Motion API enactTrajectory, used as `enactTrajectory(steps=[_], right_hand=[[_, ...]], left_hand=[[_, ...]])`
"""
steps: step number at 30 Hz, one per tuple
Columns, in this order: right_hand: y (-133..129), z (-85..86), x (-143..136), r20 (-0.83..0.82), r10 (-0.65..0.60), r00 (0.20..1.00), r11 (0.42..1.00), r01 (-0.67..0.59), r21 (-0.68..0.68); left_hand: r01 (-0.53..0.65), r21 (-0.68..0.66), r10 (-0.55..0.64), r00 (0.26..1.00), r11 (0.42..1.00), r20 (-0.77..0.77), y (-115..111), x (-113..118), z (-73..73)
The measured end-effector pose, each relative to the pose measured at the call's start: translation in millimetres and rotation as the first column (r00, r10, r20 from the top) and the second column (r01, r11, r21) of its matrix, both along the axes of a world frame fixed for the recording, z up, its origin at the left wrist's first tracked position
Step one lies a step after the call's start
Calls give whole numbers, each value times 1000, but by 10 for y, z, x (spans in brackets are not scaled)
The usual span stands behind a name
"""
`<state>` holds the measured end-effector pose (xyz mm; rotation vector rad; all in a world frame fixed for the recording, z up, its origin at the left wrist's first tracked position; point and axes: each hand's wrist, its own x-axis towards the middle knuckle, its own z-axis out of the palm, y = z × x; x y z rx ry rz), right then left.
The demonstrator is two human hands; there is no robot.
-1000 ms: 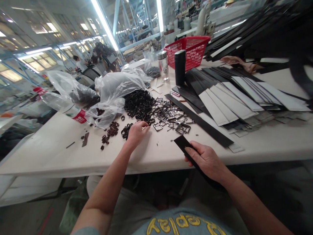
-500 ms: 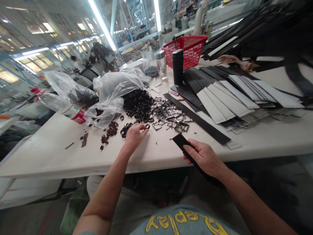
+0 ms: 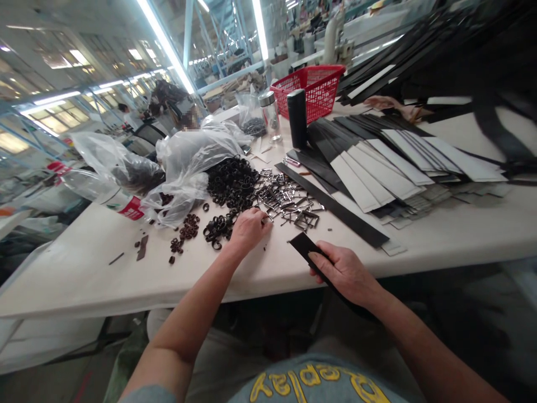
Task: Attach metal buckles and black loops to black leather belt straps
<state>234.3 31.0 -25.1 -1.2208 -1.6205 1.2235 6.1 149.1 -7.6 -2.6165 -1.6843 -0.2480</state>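
Note:
My right hand is closed around a black leather strap, thumb on top, its cut end pointing up and left over the table's front part. The rest of that strap runs down under my forearm. Beside the near left edge of a heap of metal buckles, my left hand has its fingers drawn together, touching or very near a buckle. What lies between those fingertips is hidden. Just left of that hand are loose black keeper loops, with a bigger pile of black loops behind.
Small brown loops lie farther left, beside clear plastic bags. Stacked black and white strips cover the right side, and one long black strap lies slantwise. Behind stand a black bottle, a glass jar and a red basket.
My left hand, which held a black loop at its fingertips, has moved right to the buckle heap; the loop no longer shows. My right hand keeps the strap. The view has shifted slightly.

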Motion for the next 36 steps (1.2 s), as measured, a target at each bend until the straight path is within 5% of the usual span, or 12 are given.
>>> enactTrajectory(steps=[7, 14, 19, 24, 26, 31, 36], right_hand=[[-7, 16, -16, -4, -15, 1000, 1000, 15, -9], [2, -18, -11, -11, -13, 1000, 1000, 13, -11], [1, 17, 5, -54, -2, 999, 999, 1, -34], [-7, 77, 21, -93, -12, 996, 998, 6, -66], [-14, 105, -2, -149, -5, 989, 999, -2, -41], [-60, 179, -125, -202, 114, 973, 977, -72, 202], [-115, 195, -176, -168, 42, 985, 980, -9, 196]], left_hand=[[-39, -56, 42, 997, 998, 64, 75, 8, 50], [-126, -200, 195, 905, 972, 377, 216, -134, 133], [-63, -382, 305, 724, 922, 618, 16, -153, 171], [105, -485, 419, 368, 868, 830, -415, -72, 279], [155, -503, 445, 297, 850, 845, -558, -24, 284], [211, -493, 410, 339, 844, 847, -785, 87, 204], [242, -398, 235, 506, 885, 830, -901, 117, 134]])
